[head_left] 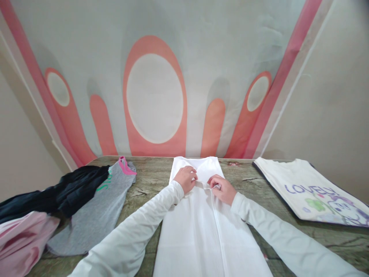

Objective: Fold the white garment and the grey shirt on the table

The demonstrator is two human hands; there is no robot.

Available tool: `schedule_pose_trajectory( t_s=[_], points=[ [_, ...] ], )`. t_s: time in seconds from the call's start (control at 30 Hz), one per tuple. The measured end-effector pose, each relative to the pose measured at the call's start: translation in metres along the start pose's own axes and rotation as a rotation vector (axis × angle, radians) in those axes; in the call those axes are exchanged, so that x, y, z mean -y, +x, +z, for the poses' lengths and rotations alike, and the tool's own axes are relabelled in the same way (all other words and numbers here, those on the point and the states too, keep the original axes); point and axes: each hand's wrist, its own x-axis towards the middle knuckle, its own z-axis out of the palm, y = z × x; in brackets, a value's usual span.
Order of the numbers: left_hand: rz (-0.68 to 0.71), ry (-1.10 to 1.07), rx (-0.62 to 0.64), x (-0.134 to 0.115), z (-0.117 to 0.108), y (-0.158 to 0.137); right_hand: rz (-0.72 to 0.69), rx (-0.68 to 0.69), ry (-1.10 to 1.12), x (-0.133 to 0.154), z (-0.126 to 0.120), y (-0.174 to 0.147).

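Note:
A long white garment [198,238] lies in front of me, narrowed into a strip with a lengthwise seam down its front. Both hands are near its far end, along a loose edge below the top. My left hand [186,179] has its fingers curled on that edge, fingertips pressed to the cloth. With thumb and forefinger, my right hand [224,189] pinches the edge a little to the right. Between them a short stretch of the edge is lifted slightly. The cloth under my fingers is partly hidden.
On the left lie a grey top with pink neckline [95,219], a black garment [77,186] and a pink cloth [25,238]. A folded white shirt with "LOVELY" lettering [311,188] is at the right. The wood-patterned table [150,181] ends at a printed backdrop [198,77].

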Motion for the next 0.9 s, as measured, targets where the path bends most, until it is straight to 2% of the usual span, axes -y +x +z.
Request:
schedule_pose_trajectory(
  t_s=[0.2, 0.4, 0.5, 0.63, 0.77, 0.9],
  points=[
    [-0.039, 0.02, -0.022, 0.0, -0.002, 0.0, 0.062, 0.073, 0.071, 0.004, -0.004, -0.001],
    [0.06, 0.027, 0.116, -0.003, -0.007, 0.002, 0.03, 0.201, 0.078, 0.004, -0.02, -0.003],
    [0.107, 0.007, 0.173, -0.017, -0.013, 0.004, 0.016, 0.202, 0.115, 0.0, -0.031, -0.002],
    [0.199, -0.038, 0.28, -0.049, -0.014, -0.002, -0.009, 0.161, 0.086, -0.004, -0.035, -0.005],
    [0.157, 0.001, 0.343, -0.073, -0.008, -0.015, -0.098, 0.138, 0.004, -0.006, -0.03, -0.01],
    [0.125, 0.013, 0.367, -0.077, -0.001, -0.023, -0.097, 0.151, -0.051, -0.006, -0.028, -0.012]
  ],
)
